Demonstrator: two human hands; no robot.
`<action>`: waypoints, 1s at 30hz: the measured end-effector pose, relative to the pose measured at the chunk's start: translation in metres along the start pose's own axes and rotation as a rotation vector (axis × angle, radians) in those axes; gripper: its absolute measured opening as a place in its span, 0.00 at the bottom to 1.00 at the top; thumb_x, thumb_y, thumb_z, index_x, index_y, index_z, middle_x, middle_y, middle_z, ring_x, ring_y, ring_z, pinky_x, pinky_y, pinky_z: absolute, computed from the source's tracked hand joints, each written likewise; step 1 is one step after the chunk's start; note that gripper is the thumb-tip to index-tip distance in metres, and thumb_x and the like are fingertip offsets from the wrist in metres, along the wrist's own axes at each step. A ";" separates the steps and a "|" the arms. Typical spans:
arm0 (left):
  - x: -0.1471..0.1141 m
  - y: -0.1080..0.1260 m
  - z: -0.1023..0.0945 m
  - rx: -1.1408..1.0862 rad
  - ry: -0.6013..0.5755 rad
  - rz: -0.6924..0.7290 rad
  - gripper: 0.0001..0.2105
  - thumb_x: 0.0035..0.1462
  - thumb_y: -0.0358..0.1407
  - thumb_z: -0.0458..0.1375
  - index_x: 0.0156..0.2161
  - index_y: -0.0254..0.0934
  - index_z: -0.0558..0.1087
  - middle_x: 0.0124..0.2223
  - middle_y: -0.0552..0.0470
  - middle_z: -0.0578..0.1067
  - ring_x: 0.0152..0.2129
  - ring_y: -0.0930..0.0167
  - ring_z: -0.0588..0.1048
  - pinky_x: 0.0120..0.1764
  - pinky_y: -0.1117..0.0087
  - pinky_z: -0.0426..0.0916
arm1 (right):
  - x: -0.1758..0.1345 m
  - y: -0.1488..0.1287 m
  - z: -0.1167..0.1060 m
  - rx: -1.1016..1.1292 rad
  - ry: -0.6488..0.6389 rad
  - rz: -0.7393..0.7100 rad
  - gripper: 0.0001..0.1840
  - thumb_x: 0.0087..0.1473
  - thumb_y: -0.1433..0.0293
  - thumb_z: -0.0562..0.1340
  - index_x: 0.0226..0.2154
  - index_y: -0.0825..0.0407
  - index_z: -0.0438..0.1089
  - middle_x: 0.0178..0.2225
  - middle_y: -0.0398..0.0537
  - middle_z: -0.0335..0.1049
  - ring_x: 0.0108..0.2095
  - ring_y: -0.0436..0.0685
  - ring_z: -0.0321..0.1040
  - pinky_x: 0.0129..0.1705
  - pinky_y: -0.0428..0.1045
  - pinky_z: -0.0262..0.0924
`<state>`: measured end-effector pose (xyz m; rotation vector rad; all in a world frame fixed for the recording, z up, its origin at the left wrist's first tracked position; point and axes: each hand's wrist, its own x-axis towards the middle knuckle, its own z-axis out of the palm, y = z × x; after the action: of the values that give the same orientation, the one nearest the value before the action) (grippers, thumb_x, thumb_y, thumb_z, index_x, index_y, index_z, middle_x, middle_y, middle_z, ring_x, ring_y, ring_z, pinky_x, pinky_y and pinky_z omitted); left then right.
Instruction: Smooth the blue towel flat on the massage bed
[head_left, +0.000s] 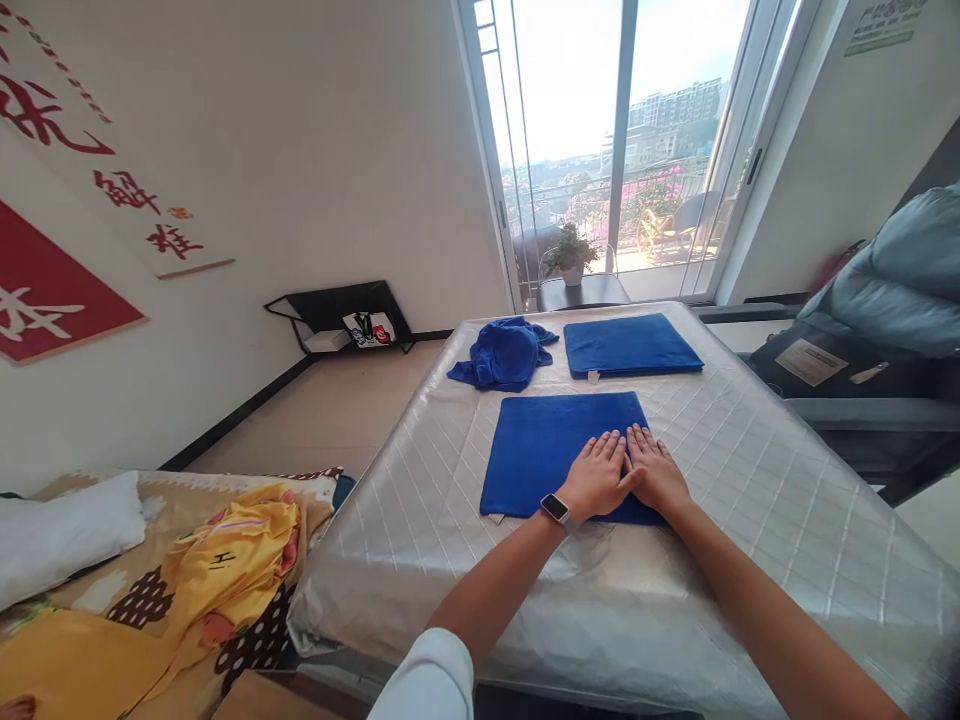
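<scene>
A blue towel (536,450) lies folded flat in a near-square on the silver plastic-covered mattress (405,540). My left hand (598,475) rests palm down on its right half, fingers stretched out. Right beside it, my right hand (654,468) lies flat over the towel's right edge, also with straight fingers, and the two hands touch near the thumbs. Neither hand grips anything. Behind this towel, a folded blue towel stack (630,343) with a small white tag sits to the right, and a crumpled blue towel (506,354) lies to the left.
On the left, a low bed holds yellow clothing (232,560) and a white pillow (67,530). A potted plant (572,255) stands on a black chair (583,293) by the glass door. At right, a grey padded jacket (892,275) lies over a chair. A black rack (345,315) leans near the wall.
</scene>
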<state>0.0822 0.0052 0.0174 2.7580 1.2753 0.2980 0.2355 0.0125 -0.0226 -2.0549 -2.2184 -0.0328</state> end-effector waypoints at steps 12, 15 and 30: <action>-0.019 -0.092 0.004 0.042 -0.042 -0.252 0.37 0.67 0.56 0.28 0.71 0.33 0.49 0.72 0.45 0.49 0.69 0.65 0.45 0.68 0.58 0.42 | 0.002 -0.005 -0.004 0.021 -0.020 0.051 0.36 0.67 0.60 0.39 0.69 0.64 0.47 0.71 0.57 0.42 0.70 0.61 0.39 0.69 0.58 0.37; -0.042 -0.130 -0.004 0.049 -0.051 -0.362 0.39 0.67 0.58 0.28 0.71 0.31 0.49 0.72 0.44 0.48 0.69 0.64 0.44 0.68 0.57 0.41 | 0.002 -0.005 -0.006 0.013 -0.030 0.054 0.36 0.67 0.60 0.39 0.69 0.64 0.47 0.71 0.56 0.42 0.70 0.61 0.39 0.70 0.58 0.37; -0.062 -0.158 -0.004 0.028 -0.019 -0.487 0.39 0.67 0.57 0.29 0.70 0.29 0.49 0.72 0.40 0.47 0.69 0.61 0.45 0.67 0.55 0.44 | 0.014 -0.005 -0.023 -0.146 0.067 -0.021 0.33 0.65 0.63 0.42 0.66 0.61 0.56 0.69 0.59 0.49 0.69 0.63 0.43 0.69 0.63 0.34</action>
<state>-0.0755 0.0606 -0.0132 2.3537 1.8895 0.2106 0.2314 0.0234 0.0023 -2.0688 -2.2585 -0.2699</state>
